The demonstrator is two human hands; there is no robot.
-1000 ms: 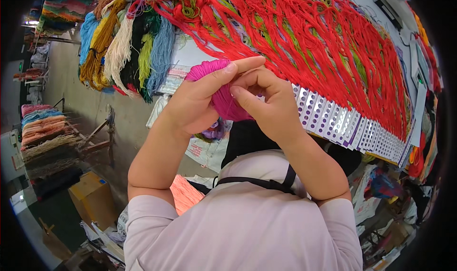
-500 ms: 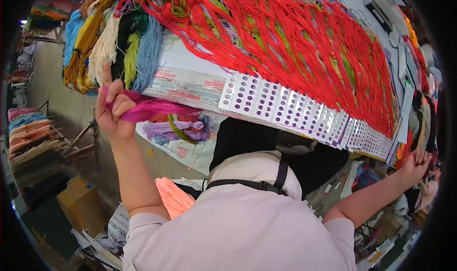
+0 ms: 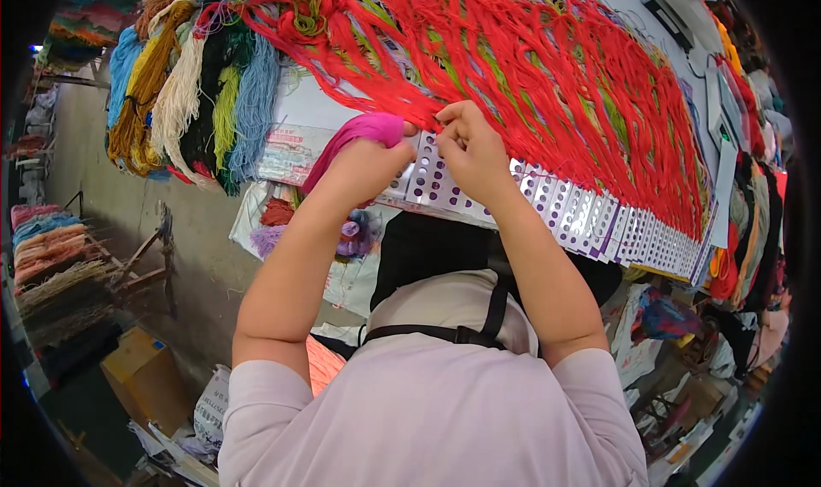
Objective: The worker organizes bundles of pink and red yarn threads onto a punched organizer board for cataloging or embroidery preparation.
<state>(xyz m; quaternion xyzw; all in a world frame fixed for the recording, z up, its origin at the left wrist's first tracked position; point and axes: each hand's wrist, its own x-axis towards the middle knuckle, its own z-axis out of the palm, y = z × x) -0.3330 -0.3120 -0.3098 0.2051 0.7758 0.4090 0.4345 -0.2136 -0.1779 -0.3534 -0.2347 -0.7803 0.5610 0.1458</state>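
A hank of magenta thread (image 3: 355, 135) is gripped in my left hand (image 3: 373, 169), its loose length draped over the back of the hand and wrist. My right hand (image 3: 472, 153) is close beside it, thumb and fingers pinched together at the upper end of the leftmost white punched cards (image 3: 425, 177). What the pinch holds is too fine to make out. The cards overlap in a long row along the table's near edge. Red thread strands (image 3: 547, 94), mixed with green and purple ones, run from the cards toward the far side.
Hanks in blue, cream, mustard and black, among them a cream hank (image 3: 180, 102), hang over the table's left end. Below the edge lies a bundle of purple yarn (image 3: 355, 235). A grey device (image 3: 671, 8) stands at the far right. A cardboard box (image 3: 147, 376) is on the floor.
My left hand has carried the magenta hank rightward to the cards. My right hand has come in from the far right to meet it at the row's left end.
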